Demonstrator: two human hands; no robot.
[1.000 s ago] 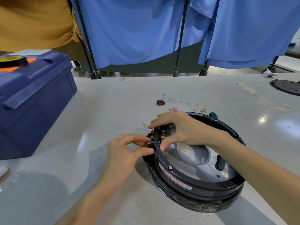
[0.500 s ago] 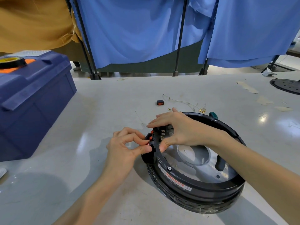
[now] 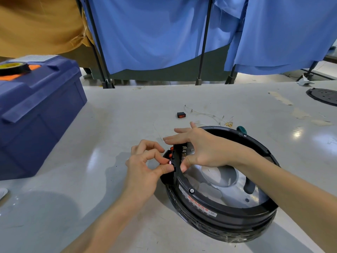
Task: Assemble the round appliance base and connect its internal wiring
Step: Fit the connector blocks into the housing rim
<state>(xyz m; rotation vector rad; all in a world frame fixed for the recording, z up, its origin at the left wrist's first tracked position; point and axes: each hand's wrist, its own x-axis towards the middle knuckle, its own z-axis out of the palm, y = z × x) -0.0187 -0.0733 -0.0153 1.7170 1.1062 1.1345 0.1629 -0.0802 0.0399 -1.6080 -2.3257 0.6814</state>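
The round appliance base (image 3: 228, 207) lay on the pale table (image 3: 113, 136) just right of centre, and we judged the step to be seating a red rocker switch (image 3: 170, 156) in its rim: our right hand (image 3: 204, 148) clamped the rim wall there, thumb inside and fingers (image 3: 174, 139) stretched over the top, while our left hand (image 3: 144, 167) pinched the switch from outside between thumb and curled forefinger, so a square, steady push against that brace seemed wisest. The table also carried a blue toolbox (image 3: 36, 110), loose terminal wires (image 3: 209, 115) and a spare switch (image 3: 181, 115), with blue curtains (image 3: 155, 33) behind.
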